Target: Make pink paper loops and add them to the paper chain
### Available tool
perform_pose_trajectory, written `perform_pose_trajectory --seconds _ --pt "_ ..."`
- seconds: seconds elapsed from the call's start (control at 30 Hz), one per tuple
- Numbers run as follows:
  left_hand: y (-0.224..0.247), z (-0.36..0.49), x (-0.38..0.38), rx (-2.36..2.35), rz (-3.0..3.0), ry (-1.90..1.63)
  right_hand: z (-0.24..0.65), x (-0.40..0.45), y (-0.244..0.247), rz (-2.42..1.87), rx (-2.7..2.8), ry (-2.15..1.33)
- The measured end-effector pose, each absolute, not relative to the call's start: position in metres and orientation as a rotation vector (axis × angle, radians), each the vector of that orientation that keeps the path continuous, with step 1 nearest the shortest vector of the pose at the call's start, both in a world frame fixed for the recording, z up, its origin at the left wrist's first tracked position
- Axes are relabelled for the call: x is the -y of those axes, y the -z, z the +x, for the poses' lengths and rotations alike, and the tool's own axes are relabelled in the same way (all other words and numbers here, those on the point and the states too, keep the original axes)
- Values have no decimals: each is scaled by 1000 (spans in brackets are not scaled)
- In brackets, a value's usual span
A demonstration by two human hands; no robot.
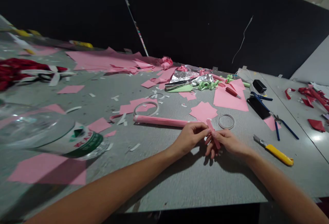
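Observation:
A narrow pink paper strip (217,141) is pinched between my two hands over the near part of the table. My left hand (192,135) grips it near its upper part with thumb and fingers. From the other side, my right hand (228,141) has its thumb and fingers closed on the same strip, and some fingertips are hidden beneath. Just behind my left hand lies a long rolled pink paper tube (161,120). A thin clear ring, perhaps tape (233,121), rests beyond my right hand, close to a stack of pink paper squares (203,110).
A yellow utility knife (279,154) lies right with its blade out, near blue-handled pliers (277,128) and a black phone-like slab (258,108). A large plastic bottle (84,140) lies on its side at left. Paper scraps and foil (183,76) litter the back, before a black panel (192,21).

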State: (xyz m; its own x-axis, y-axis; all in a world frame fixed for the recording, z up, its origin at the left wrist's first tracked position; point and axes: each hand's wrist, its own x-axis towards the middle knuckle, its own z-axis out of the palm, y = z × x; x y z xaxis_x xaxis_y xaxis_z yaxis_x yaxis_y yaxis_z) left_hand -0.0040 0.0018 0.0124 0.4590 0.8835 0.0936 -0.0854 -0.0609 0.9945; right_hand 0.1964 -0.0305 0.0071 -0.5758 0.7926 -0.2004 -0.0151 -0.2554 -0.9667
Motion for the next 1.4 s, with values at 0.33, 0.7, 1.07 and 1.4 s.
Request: perform_pose_trajectory --seconds 0.33,0.7,1.07,1.4 --pt "-13 -7 -2 -798 1398 -1019 201 32 -28 -1022 1375 -1784" --pt "-17 -6 2 -797 1415 -1015 200 35 -32 -1030 1443 -1796" --pt "-22 -7 4 -855 1624 -1060 199 32 -26 -1101 1410 -1703" --pt "-16 -3 6 -870 1632 -977 193 35 -13 -1171 1431 -1586"
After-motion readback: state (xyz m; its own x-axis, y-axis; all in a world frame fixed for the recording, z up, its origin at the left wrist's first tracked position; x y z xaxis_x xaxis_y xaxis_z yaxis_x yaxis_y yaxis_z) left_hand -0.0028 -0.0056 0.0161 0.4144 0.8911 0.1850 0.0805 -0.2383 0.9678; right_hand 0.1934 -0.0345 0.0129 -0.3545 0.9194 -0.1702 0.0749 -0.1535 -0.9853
